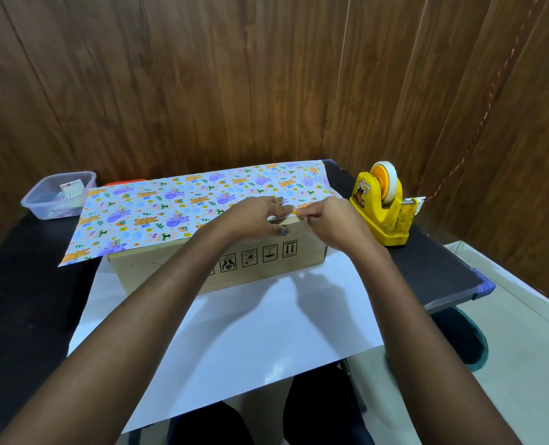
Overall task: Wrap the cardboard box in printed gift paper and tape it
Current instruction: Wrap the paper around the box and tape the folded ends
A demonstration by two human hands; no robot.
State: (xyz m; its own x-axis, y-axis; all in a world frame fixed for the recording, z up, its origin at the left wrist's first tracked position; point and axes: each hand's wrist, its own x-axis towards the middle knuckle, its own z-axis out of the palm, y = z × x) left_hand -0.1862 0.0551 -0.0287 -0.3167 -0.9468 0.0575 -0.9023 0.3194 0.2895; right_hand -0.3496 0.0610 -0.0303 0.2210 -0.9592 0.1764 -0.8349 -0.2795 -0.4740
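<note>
A long cardboard box (260, 264) lies on the white underside of the gift paper (234, 342), its front face printed with black handling symbols. The printed side of the paper (177, 207), with bears and purple animals, is folded over the box top from the far side. My left hand (254, 216) rests on the paper's edge at the box's front top edge, fingers fairly straight and thumb down the front. My right hand (327, 220) pinches a small strip, apparently tape, at that same edge, close beside the left fingertips.
A yellow tape dispenser (385, 207) with a white roll stands on the black table (433, 261) to the right. A clear plastic tub (58, 194) sits at the back left. Wooden wall panels rise behind. The paper's near edge overhangs the table above my lap.
</note>
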